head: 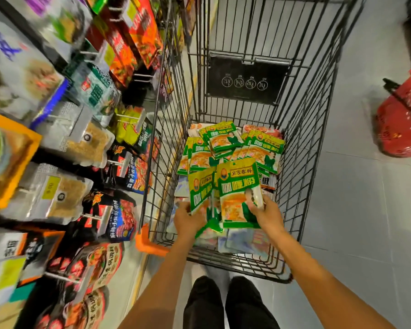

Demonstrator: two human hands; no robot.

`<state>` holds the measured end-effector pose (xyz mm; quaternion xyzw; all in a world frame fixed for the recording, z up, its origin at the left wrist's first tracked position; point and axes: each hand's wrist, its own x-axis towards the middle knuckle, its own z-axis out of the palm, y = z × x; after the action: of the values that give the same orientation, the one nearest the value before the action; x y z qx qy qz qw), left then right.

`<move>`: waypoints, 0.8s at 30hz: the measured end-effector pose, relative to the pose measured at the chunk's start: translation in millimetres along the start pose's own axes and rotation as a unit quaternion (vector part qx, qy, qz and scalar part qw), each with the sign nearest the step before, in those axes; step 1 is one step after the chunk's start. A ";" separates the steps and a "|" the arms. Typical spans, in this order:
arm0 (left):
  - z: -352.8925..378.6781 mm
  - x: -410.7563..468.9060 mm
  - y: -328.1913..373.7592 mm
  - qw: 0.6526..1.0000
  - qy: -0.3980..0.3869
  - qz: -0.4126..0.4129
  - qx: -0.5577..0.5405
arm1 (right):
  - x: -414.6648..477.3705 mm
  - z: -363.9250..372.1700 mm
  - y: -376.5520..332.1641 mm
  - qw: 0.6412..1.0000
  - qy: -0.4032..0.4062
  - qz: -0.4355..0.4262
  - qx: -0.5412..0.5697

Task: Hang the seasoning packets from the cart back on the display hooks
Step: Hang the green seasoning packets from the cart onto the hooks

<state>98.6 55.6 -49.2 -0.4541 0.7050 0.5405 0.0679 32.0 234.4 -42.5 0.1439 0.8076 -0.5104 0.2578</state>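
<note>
Reaching over a pair of dark trouser legs (223, 305), both bare forearms pass the near rim of the wire cart (259, 267) and go down inside it. The left hand (188, 218) curls its fingers round the lower edge of a green seasoning packet (201, 188), which stands tilted. The right hand (266, 214) grips a second green packet (239, 193) by its lower right corner, thumb across the front, label facing up. The two packets touch along their inner edges, and more green film shows between the hands, though how many packets it makes up cannot be told.

Under the hands, pale packets (242, 241) lie flat on the cart floor. Just beyond them, a loose pile of green packets (223, 143) overlaps in the middle of the cart, with a few red-and-white ones peeping out behind. A black sign (247, 79) hangs on the cart's far wall.

An orange bumper (147, 243) caps the near left corner of the cart, close to the shelving. There, display hooks (57, 276) stick out towards the aisle, loaded with hanging pouches (119, 217) in black, red and clear film; this side is blurred. The left wall of the cart stands between the hands and the hooks. On the right, well apart, a red basket (401, 124) sits on the tiled floor (354, 222).
</note>
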 end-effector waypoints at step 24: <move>-386.3 -319.3 176.0 0.782 0.496 0.318 -0.204 | -268.5 69.6 -408.9 0.811 -0.287 -0.505 0.074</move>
<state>310.3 -81.0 418.4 -0.4123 0.6195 0.3625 -0.5610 69.8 1.2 391.5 -0.4188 0.6157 -0.6450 0.1718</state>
